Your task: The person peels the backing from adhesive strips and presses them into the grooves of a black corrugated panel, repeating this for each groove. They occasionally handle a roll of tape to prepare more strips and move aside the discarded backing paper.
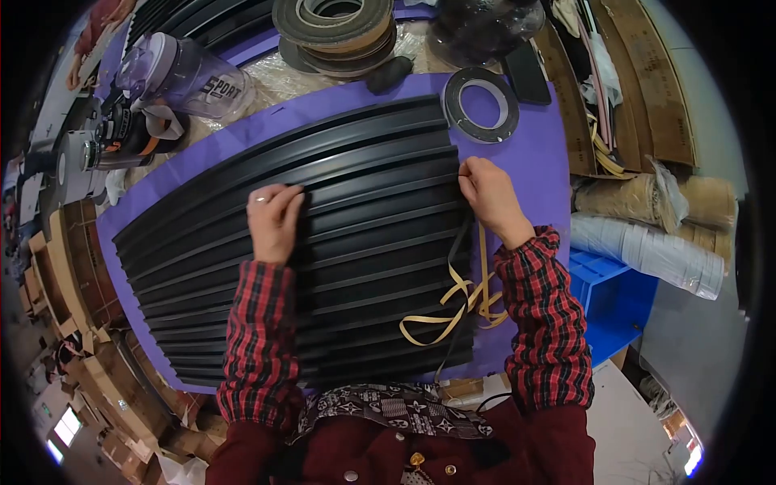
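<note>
Long black ribbed strips (364, 242) lie side by side across a purple surface (533, 153). Over their middle is my left hand (275, 220), a ring on one finger, with thumb and fingers pinched together; anything between them is too small to make out. At the strips' right ends my right hand (487, 194) is closed, fingertips by the edge of one strip. Below it hang a tan strip (428, 321), curled in loops over the black strips, and a thin dark strip (455, 267). Whether my right hand holds either is unclear.
A black tape roll (503, 121) lies beyond my right hand, near a dark phone-like object (527, 74). Stacked rolls (335, 36) and a clear bottle (202, 81) stand at the back. A blue crate (602, 275) and wrapped rolls (647, 246) are at the right, cardboard at the left.
</note>
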Demonstrator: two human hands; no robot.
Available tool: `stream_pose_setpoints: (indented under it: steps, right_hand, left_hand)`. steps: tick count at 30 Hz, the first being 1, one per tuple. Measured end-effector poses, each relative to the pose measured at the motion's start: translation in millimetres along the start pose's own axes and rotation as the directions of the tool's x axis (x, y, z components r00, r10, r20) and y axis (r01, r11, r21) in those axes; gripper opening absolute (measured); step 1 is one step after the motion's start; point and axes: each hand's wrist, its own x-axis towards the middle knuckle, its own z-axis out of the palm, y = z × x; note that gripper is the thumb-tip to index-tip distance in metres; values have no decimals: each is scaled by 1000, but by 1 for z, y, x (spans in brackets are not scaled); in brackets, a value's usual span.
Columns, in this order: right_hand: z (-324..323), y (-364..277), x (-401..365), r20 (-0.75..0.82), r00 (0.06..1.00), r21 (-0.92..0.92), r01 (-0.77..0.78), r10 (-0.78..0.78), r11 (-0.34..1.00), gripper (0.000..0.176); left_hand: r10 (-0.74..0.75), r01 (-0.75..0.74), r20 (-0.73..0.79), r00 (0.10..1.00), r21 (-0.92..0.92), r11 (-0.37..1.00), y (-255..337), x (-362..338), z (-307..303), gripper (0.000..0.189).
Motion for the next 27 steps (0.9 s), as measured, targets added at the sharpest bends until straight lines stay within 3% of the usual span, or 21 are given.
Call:
stream_pose_setpoints:
  steps: [1, 2, 4, 5, 7, 10, 13, 20, 22, 27]
  right_hand:
    - [0, 3, 1, -5, 1000, 74, 21, -20, 997, 5]
    - [-1, 5, 0, -3, 1000, 74, 16, -16, 997, 5]
    - [-6, 4, 2, 218, 956, 325, -261, 197, 909, 3]
    - [-14, -7, 2, 218, 956, 316, -260, 197, 912, 3]
    - [-37, -43, -2, 234, 940, 528, -337, 249, 780, 2]
    - [-57, -69, -7, 177, 956, 618, -294, 235, 729, 1]
    - [-65, -60, -5, 134, 963, 614, -266, 235, 743, 1]
    - [-7, 9, -8, 244, 919, 637, -393, 310, 664, 6]
    - [3, 20, -10, 146, 939, 572, -337, 311, 748, 9]
    - [7, 24, -9, 98, 932, 489, -351, 349, 799, 12]
  left_hand:
    - [-54, 52, 37, 998, 49, 997, -22, -9, -18, 7]
    - [-99, 101, 56, 994, -32, 994, -41, -19, -29, 6]
    - [-130, 139, 79, 988, -125, 982, -62, -31, -35, 4]
    - [-132, 141, 76, 988, -133, 981, -63, -30, -34, 4]
    - [-157, 165, 79, 984, -110, 980, -61, -30, -34, 4]
    - [-149, 154, 52, 988, -123, 980, -61, -31, -32, 4]
    - [-137, 145, 76, 988, -116, 983, -58, -30, -33, 7]
    - [-128, 139, 102, 986, -108, 984, -49, -26, -34, 12]
    - [-115, 124, 93, 989, -98, 987, -49, -26, -33, 12]
    - [-122, 131, 99, 988, -97, 987, -50, -26, -34, 12]
